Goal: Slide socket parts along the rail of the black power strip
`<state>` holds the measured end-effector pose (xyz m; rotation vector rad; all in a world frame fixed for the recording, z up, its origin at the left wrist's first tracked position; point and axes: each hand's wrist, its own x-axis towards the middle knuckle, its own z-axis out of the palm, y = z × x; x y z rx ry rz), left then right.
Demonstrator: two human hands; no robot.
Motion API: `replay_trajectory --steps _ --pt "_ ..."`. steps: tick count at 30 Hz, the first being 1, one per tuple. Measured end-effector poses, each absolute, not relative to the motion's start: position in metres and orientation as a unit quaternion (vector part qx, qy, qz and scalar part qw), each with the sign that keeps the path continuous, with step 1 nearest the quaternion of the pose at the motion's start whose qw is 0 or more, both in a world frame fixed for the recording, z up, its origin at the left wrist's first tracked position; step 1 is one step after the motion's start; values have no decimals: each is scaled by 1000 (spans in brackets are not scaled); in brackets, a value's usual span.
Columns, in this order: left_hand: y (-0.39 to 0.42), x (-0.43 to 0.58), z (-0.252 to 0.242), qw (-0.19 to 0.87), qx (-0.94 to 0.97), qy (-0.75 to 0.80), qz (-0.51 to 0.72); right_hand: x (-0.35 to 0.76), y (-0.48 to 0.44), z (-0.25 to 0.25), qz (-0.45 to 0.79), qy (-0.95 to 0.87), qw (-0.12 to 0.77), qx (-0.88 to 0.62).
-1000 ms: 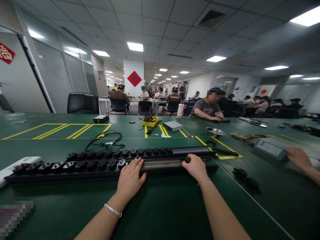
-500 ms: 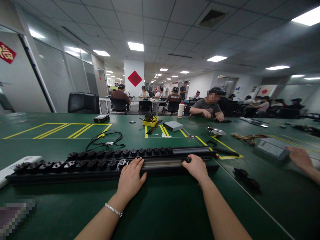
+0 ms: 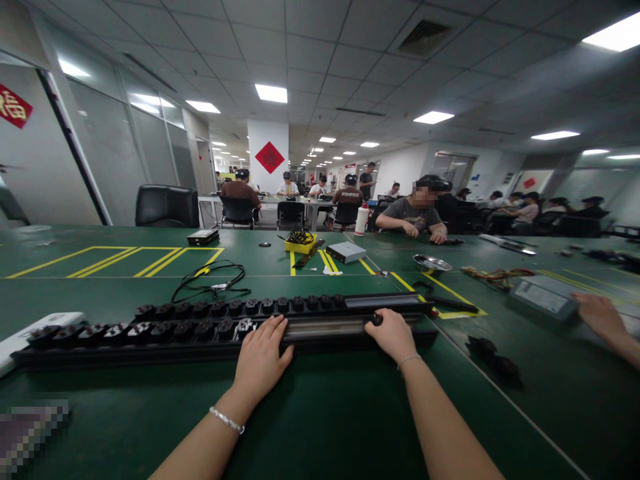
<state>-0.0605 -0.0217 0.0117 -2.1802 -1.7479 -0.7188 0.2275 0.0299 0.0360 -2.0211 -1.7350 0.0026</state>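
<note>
A long black track [image 3: 150,357] lies across the table in front of me, with a row of round black plug-like modules [image 3: 163,331] along its left part. A bare metallic channel [image 3: 325,327] shows between my hands. My left hand [image 3: 263,353] lies over the track beside the last module, fingers across the top and thumb along the front side. My right hand [image 3: 395,333] is closed on a small round black module [image 3: 376,320] above the track's right part; its underside is hidden. Behind lies a second black track [image 3: 385,302] with similar modules.
Black cables [image 3: 215,280], a yellow box [image 3: 300,243], a grey box [image 3: 346,251] and a metal bowl [image 3: 432,263] stand farther back. At right, another person's hand [image 3: 603,320] touches a metal power supply [image 3: 543,297]. Black parts [image 3: 495,360] lie nearer. A co-worker [image 3: 417,213] sits opposite.
My hands, the module and the tracks look unmoved. The co-worker opposite has shifted slightly, and the other person's hand at right has moved a little.
</note>
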Motion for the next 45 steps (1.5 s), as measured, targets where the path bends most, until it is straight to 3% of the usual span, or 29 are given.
replay_trajectory --steps 20,28,45 --pt "-22 -60 13 127 -751 -599 -247 230 31 34 4 -634 245 -734" --pt "-22 -60 12 127 -752 -596 -251 233 33 28 -66 -647 262 -713" --pt "-23 -60 14 117 -752 -598 -250 231 30 36 -6 -628 240 -740"
